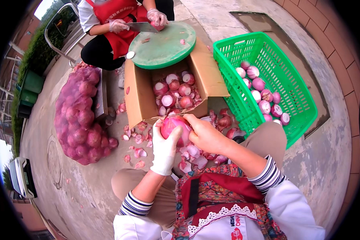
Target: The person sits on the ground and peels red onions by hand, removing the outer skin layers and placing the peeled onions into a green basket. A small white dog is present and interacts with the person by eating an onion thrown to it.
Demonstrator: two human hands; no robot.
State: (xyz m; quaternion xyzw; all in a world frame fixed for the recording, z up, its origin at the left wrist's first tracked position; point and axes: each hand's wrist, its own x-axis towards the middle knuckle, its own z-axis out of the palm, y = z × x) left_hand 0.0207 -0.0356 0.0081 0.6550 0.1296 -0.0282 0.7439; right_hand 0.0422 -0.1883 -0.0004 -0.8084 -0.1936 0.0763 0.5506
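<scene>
Between my two hands is a red onion (176, 129) with loose, partly peeled skin. My left hand (165, 147), in a white knit glove, grips its left side with the thumb across the front. My bare right hand (205, 133) pinches the onion's right side; whether it also holds a small tool cannot be told. Just beyond stands an open cardboard box (137, 99) containing trimmed red onions (168, 100). To the right, a green plastic crate (298, 87) holds several peeled onions (258, 84). Onion skins (195, 153) litter the ground beneath my hands.
A mesh sack of red onions (81, 120) lies at left beside a metal-sided object. A round green cutting board (165, 45) rests on the box's far end. Behind it, a co-worker in clear gloves holds a cleaver (141, 27) against an onion (157, 26).
</scene>
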